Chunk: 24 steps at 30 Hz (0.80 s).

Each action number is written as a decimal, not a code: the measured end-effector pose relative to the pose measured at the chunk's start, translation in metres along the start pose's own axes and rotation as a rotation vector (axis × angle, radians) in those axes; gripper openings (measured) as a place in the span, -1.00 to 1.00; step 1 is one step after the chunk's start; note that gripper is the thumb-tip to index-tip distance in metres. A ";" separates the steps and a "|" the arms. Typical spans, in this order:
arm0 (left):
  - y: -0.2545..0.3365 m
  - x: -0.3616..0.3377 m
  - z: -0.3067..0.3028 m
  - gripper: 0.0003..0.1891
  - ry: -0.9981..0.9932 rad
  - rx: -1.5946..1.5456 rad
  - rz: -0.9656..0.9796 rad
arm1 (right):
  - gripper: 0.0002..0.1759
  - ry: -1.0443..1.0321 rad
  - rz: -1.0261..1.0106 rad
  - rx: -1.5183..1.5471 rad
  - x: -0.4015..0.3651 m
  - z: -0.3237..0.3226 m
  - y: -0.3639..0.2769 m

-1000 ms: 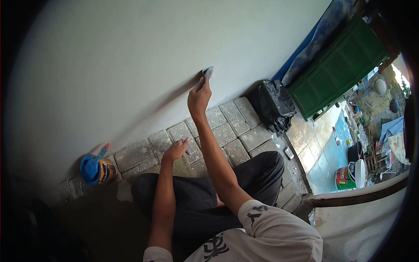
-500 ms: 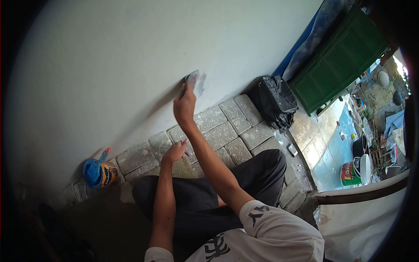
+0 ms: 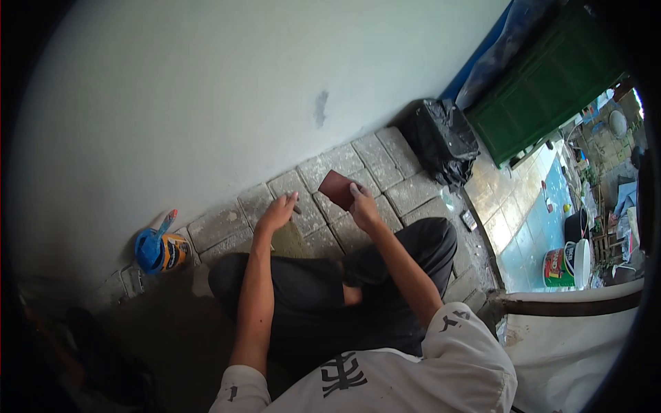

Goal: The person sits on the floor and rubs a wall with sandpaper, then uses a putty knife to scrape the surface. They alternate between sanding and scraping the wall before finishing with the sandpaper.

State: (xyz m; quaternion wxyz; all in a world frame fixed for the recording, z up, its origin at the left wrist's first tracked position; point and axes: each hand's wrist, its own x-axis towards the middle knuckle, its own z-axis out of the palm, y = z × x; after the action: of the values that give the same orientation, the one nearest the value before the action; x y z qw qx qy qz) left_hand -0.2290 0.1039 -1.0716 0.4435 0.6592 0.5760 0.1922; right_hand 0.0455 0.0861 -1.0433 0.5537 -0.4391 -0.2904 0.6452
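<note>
In my right hand (image 3: 363, 208) is a small rectangular piece of reddish-brown sandpaper (image 3: 335, 189), pinched at its right edge with the thumb on top. It is held above the paving blocks, away from the wall. My left hand (image 3: 277, 213) hovers over the paving in front of my knee, fingers loosely bent and apart, with nothing visible in them. Beyond both hands rises the off-white wall (image 3: 206, 103), which bears a grey patch (image 3: 321, 109) low down.
By the wall at left stands an orange-and-blue can (image 3: 162, 251) with a paint-smeared brush (image 3: 167, 221) upright in it. A black plastic-wrapped bundle (image 3: 441, 141) sits at right, near a green panel (image 3: 551, 89). Farther right is a white-rimmed bucket (image 3: 568, 265).
My right hand has come off the wall, down and to the right, with the sandpaper, uncovering the grey patch. My left hand has shifted slightly upward in view.
</note>
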 end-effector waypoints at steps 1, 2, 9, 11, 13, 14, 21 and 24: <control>0.005 0.000 -0.003 -0.32 -0.041 -0.049 -0.037 | -0.59 -0.015 0.119 0.209 -0.009 -0.013 -0.005; 0.008 0.003 -0.005 -0.31 -0.076 -0.096 -0.070 | -0.59 -0.005 0.126 0.223 -0.017 -0.022 -0.002; 0.027 -0.014 -0.005 -0.42 -0.109 -0.319 0.086 | -0.59 -0.040 0.124 0.288 -0.014 -0.020 0.015; 0.034 -0.021 -0.006 -0.43 -0.102 -0.297 0.079 | -0.59 -0.051 0.121 0.242 -0.014 -0.015 0.018; 0.038 -0.027 -0.005 -0.43 -0.098 -0.279 0.073 | -0.60 -0.076 0.102 0.108 -0.015 -0.014 0.023; 0.039 -0.029 -0.003 -0.44 -0.070 -0.250 0.080 | -0.60 -0.078 0.107 0.116 -0.014 -0.013 0.026; 0.072 -0.038 0.012 -0.47 -0.030 -0.388 0.036 | -0.65 -0.152 -0.021 -0.148 -0.015 -0.005 0.026; 0.062 -0.034 0.019 -0.46 0.025 -0.316 0.049 | -0.65 -0.209 -0.053 -0.275 -0.013 -0.007 0.029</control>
State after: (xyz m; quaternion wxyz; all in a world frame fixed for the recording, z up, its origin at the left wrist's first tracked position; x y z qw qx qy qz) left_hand -0.1868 0.0692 -1.0231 0.5297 0.5925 0.5280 0.2993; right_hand 0.0381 0.0664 -1.0683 0.4720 -0.4334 -0.4436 0.6267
